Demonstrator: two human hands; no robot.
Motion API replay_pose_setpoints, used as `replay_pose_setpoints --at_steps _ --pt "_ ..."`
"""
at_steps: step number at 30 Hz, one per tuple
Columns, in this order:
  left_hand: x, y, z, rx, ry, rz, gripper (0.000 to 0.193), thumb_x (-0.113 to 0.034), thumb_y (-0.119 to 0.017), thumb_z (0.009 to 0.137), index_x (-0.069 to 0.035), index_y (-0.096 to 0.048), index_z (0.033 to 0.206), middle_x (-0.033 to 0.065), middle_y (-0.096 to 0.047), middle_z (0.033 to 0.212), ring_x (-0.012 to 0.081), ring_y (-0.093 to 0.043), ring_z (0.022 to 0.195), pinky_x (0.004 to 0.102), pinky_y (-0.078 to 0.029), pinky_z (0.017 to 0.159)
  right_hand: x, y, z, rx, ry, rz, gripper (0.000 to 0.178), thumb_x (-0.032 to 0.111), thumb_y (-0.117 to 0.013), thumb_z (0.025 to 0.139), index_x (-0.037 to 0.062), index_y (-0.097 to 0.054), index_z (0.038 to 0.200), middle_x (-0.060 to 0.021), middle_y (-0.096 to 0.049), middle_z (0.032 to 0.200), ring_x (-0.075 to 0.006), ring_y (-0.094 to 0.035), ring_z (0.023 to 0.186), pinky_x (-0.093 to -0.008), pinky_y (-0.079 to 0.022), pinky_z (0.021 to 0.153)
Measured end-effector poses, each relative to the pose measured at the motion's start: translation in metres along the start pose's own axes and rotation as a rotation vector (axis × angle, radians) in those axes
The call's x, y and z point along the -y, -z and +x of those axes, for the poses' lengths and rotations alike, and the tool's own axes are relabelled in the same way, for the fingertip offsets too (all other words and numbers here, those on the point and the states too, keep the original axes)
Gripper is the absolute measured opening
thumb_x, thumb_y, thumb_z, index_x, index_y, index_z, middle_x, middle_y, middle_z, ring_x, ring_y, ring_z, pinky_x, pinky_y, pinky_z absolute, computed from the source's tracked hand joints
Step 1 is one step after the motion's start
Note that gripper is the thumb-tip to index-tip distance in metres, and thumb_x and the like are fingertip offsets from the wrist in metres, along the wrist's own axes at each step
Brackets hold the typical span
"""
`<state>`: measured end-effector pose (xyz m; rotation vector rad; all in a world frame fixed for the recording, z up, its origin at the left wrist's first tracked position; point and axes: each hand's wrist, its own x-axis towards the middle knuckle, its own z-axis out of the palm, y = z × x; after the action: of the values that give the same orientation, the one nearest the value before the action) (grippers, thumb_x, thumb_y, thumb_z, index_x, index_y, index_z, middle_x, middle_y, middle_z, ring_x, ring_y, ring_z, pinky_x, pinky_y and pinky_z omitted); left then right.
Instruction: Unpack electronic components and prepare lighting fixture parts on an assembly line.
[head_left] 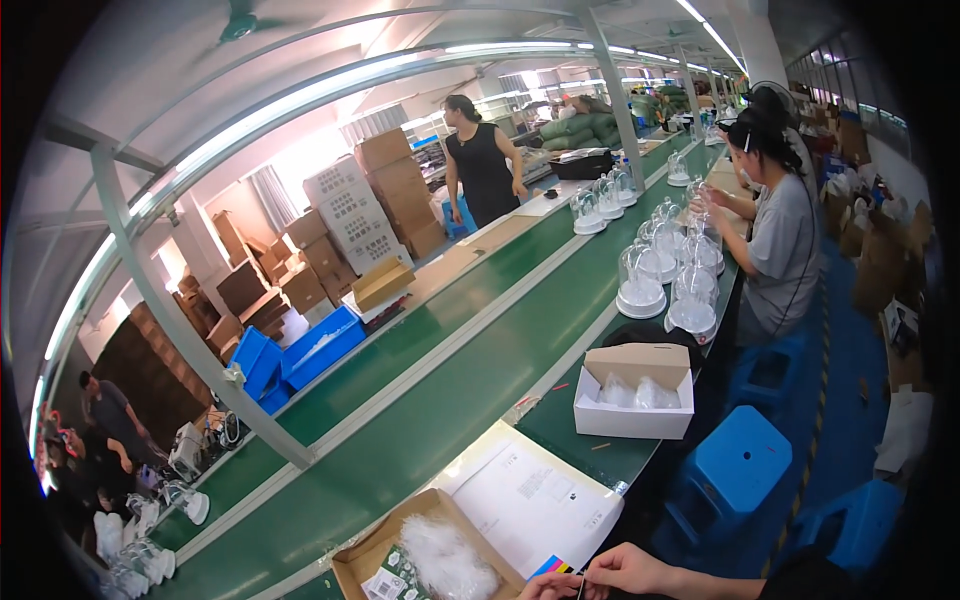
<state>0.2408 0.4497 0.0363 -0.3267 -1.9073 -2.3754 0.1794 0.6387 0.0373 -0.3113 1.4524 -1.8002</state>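
At the bottom edge, my left hand [548, 588] and my right hand [632, 572] meet with fingertips pinched together. Something thin and dark shows between them, too small to name. The lower part of my left hand is cut off by the frame. Left of my hands lies an open brown cardboard box [350, 572] with a bundle of clear, thin plastic [445, 560] and a green-and-white printed card [392, 578] in it. Beyond my hands, printed white sheets [540, 490] rest on the bench, with a colour-striped corner [556, 567] close to my left fingers.
A white open carton [632, 418] holds clear plastic-wrapped pieces. Clear domes on white bases [640, 290] line the green conveyor [400, 400], where a seated person [785, 220] works. Blue stools [745, 455] stand at the right. Another person [480, 165] stands across the line, near blue bins [325, 345].
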Motion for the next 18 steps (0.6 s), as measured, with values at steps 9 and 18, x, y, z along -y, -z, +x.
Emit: replay_pose_setpoints --at_steps 9,18 --pt "0.003 -0.008 0.002 -0.17 0.162 0.101 0.013 -0.002 -0.06 0.09 -0.001 -0.06 0.103 0.0035 -0.064 0.079 0.0093 -0.06 0.071 0.0219 -0.048 0.064 0.022 -0.022 -0.007 -0.031 0.138 -0.033 0.025 0.017 -0.056 0.094 -0.0017 -0.065 0.08 -0.0066 -0.066 0.069 -0.0118 -0.063 0.061 -0.0222 -0.049 0.055" --pt "-0.001 -0.013 0.0 -0.252 0.092 0.124 0.009 -0.005 -0.061 0.09 -0.004 -0.062 0.099 0.0042 -0.066 0.08 0.0089 -0.061 0.07 0.0215 -0.05 0.062 0.026 -0.035 -0.009 -0.152 0.233 -0.032 0.021 0.013 -0.058 0.091 -0.0022 -0.063 0.078 -0.0049 -0.063 0.066 -0.0097 -0.06 0.06 -0.0232 -0.048 0.056"
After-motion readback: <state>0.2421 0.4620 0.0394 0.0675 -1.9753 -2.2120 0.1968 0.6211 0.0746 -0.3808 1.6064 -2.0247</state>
